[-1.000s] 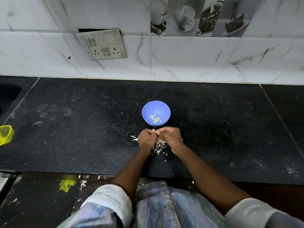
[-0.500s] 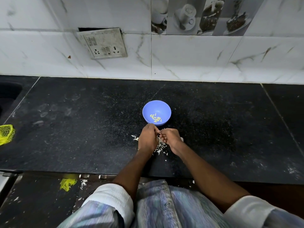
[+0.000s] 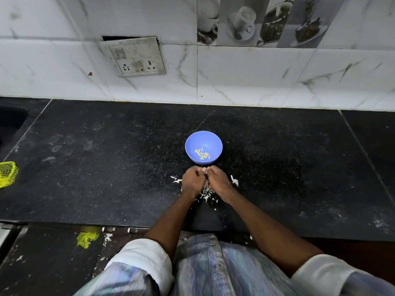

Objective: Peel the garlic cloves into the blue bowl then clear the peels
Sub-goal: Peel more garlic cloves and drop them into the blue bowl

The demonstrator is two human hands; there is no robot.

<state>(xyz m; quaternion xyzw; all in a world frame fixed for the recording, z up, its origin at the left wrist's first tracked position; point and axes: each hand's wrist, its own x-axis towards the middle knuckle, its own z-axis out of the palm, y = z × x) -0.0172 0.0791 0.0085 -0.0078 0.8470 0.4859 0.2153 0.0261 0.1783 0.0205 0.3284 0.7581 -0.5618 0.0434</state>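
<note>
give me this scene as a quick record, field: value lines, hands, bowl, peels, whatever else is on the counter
left hand: fingers curled, knuckles up, against the right hand
right hand: fingers curled, meeting the left just short of the bowl
held item: hidden inside the grip, cannot tell
blue bowl: upright on the black counter, beyond the hands
peeled cloves: small pale cluster in the bowl's bottom
peels: white scraps under and beside the hands
yellow mesh: far left counter edge

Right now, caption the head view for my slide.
Both hands peel garlic beside the bowl, peels below.
</note>
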